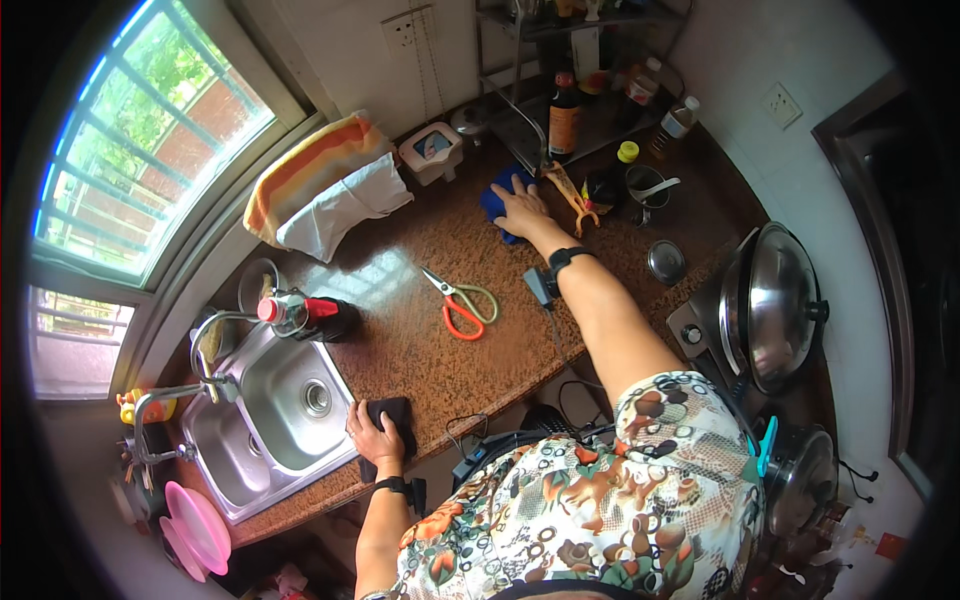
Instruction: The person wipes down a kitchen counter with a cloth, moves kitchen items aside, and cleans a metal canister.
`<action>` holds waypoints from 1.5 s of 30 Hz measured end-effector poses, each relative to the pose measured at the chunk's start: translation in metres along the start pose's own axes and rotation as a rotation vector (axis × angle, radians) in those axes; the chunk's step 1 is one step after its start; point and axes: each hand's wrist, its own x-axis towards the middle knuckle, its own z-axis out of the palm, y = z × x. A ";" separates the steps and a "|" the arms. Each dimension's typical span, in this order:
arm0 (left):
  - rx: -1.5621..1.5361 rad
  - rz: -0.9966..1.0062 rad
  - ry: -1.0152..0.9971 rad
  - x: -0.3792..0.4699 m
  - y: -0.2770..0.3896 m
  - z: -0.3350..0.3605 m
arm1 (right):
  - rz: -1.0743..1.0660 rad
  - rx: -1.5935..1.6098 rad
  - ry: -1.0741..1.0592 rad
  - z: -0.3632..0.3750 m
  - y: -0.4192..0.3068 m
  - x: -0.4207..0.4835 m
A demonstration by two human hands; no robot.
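Observation:
My right hand (523,208) presses on a crumpled blue cloth (493,204) at the back of the speckled brown countertop (405,375), fingers spread over it. Just right of that hand lies an orange peeler-like tool (571,196). My left hand (379,439) rests at the front rim of the double-bowl steel sink (289,375), its thumb over a dark folded cloth (397,420); it does not visibly grip the cloth. Between the hands, scissors (459,300) with one red and one olive handle lie with their blades pointing to the back left.
A red-capped bottle (307,315) stands by the faucet (150,420). Towels (330,187) lie below the window. Bottles (564,112), a steel mug (646,187) and a round lid (666,261) are at right. A lidded wok (784,307) sits on the cooker. Pink basins (199,525) stand left.

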 end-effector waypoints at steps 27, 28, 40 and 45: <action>-0.005 0.004 0.031 0.002 -0.003 0.004 | 0.371 0.061 0.295 -0.021 0.066 -0.074; -0.017 0.005 0.034 0.002 -0.003 0.005 | 0.362 0.063 0.343 -0.014 0.072 -0.068; 0.013 -0.002 0.040 0.003 -0.005 0.001 | 0.427 0.144 0.199 -0.007 0.093 -0.045; 0.008 -0.015 0.027 0.001 -0.005 0.003 | 0.449 0.167 0.235 -0.005 0.087 -0.038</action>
